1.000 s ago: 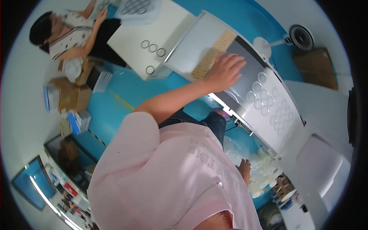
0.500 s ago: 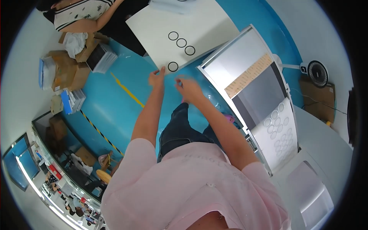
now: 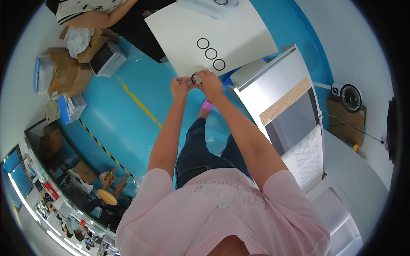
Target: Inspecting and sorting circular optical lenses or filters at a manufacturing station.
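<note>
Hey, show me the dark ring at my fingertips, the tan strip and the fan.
Dark ring (image 3: 192, 79): head view, left of its rim.
Tan strip (image 3: 285, 101): head view, middle of its face.
Fan (image 3: 351, 98): head view, middle of its round grille.

white table (image 3: 181, 42), three black rings (image 3: 211, 59)

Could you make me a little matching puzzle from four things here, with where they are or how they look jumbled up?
1. Three dark rings
2. Lone dark ring
3. Fan
4. Pink shoe

A. White with a black grille
B. Against the blue floor
C. In a row on the white table
D. Between the left hand and right hand

Pairs: 1-C, 2-D, 3-A, 4-B
</note>
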{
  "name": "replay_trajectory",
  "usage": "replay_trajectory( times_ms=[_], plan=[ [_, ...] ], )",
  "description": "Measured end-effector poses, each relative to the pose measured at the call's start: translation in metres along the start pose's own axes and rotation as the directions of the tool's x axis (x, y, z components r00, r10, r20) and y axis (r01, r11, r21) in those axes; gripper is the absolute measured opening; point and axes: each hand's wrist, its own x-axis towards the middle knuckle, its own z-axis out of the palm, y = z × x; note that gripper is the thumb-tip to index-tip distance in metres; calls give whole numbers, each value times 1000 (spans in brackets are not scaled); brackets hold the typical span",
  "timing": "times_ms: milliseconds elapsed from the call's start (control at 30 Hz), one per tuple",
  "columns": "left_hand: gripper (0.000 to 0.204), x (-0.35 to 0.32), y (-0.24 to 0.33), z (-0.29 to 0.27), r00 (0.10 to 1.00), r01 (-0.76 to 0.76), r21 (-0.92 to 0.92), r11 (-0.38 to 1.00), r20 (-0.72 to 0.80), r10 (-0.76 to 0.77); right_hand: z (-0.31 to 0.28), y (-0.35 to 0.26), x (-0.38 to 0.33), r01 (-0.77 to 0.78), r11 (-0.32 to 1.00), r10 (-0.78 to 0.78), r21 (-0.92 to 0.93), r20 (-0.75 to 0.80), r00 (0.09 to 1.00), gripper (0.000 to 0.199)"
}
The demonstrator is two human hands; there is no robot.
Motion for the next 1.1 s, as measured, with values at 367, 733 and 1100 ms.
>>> replay_trajectory(
  times_ms=[367, 733, 1100],
  plan=[
    [22, 28, -29, -6, 990, -128, 122, 984, 68, 121, -22, 1, 24, -140, 979, 120, 151, 137, 983, 45],
    [56, -64, 40, 63, 565, -602, 687, 406, 7, 825, -142, 3, -91, -122, -579, -115, 806, 68, 991, 64],
    [62, -238, 105, 200, 69, -996, 60, 64, 985, 157, -181, 69, -226, 251, -525, 153, 813, -200, 968, 63]
  ],
)
